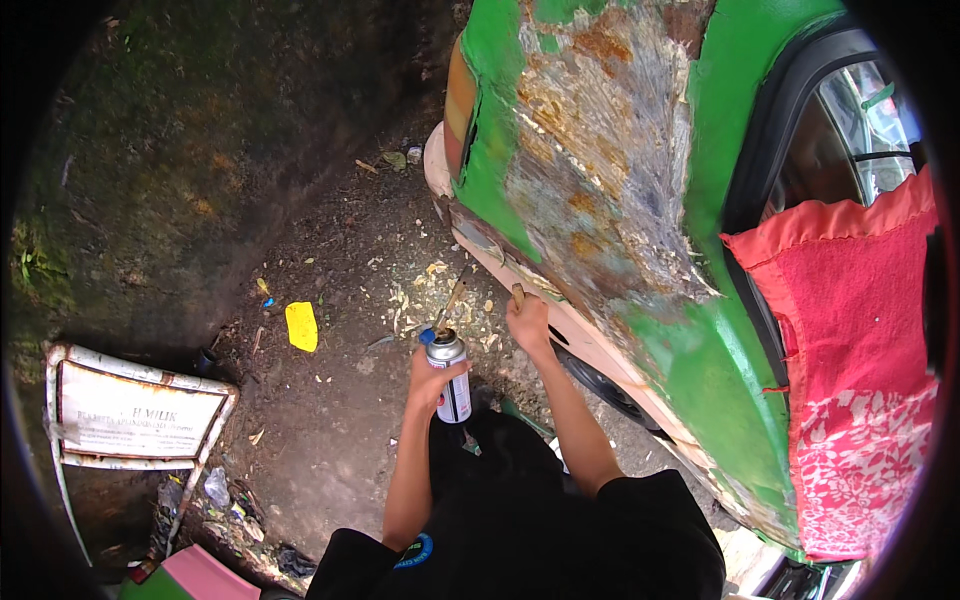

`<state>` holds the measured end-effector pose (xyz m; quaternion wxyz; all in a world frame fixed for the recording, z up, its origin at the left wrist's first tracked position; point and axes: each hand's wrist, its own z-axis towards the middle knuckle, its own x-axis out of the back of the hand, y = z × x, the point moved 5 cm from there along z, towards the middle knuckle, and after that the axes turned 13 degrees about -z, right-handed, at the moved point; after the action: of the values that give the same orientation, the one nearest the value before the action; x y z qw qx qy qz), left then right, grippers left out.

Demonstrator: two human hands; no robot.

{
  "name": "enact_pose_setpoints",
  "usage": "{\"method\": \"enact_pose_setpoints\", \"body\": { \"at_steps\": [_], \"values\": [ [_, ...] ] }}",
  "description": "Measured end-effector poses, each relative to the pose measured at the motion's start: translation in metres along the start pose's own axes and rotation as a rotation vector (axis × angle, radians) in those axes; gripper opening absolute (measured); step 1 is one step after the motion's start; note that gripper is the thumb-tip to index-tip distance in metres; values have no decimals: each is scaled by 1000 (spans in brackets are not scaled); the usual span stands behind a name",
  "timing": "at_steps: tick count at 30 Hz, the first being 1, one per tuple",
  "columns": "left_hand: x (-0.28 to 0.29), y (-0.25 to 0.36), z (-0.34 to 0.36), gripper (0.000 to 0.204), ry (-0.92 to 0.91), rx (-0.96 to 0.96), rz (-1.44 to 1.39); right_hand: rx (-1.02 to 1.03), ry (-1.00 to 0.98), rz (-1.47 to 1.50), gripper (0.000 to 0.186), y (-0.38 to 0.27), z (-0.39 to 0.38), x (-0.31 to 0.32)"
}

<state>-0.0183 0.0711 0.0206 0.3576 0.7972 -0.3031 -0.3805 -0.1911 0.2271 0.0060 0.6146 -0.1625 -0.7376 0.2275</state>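
My left hand (430,377) is wrapped round a white can (457,398) with a silver top. From the can's mouth a brownish stick-like tool (454,302) points up, its exact kind unclear. Something small and blue (427,336) is by the can's rim, next to my fingers. To the right, my right hand (529,322) is closed round a short wooden handle (517,293); the rest of that tool is hidden. Just beyond it stands the green car body (500,195), its paint stripped to a rusty, grey, flaking patch (600,170) along the panel.
Paint flakes (425,300) litter the dirt ground near the car's pale bumper (480,260). A yellow piece (301,327) lies to the left. At far left stands a rusty white-framed sign (130,410). A red cloth (850,330) drapes over the car at right, below its window (850,130).
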Motion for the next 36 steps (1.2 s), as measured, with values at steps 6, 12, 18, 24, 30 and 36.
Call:
{"method": "enact_pose_setpoints", "body": {
  "at_steps": [6, 12, 18, 24, 30, 36],
  "values": [
    [7, 9, 0, 41, 1, -38, 13, -23, -33, -10, 31, 10, -1, 0],
    [11, 15, -1, 40, -8, -67, 15, 5, -12, -2, 29, 9, -3, -6],
    [8, 11, -13, 40, -19, -48, -22, -31, 2, -33, 31, -3, -4, -8],
    [12, 9, -8, 39, 5, -77, 23, -89, -34, 81, 33, -7, -10, 0],
    [12, 6, -8, 43, 25, -37, 9, -22, -3, 50, 32, 6, -7, -3],
    [10, -6, -6, 43, 36, -39, 78, 30, -63, -44, 33, -7, 16, 1]
  ]
}}
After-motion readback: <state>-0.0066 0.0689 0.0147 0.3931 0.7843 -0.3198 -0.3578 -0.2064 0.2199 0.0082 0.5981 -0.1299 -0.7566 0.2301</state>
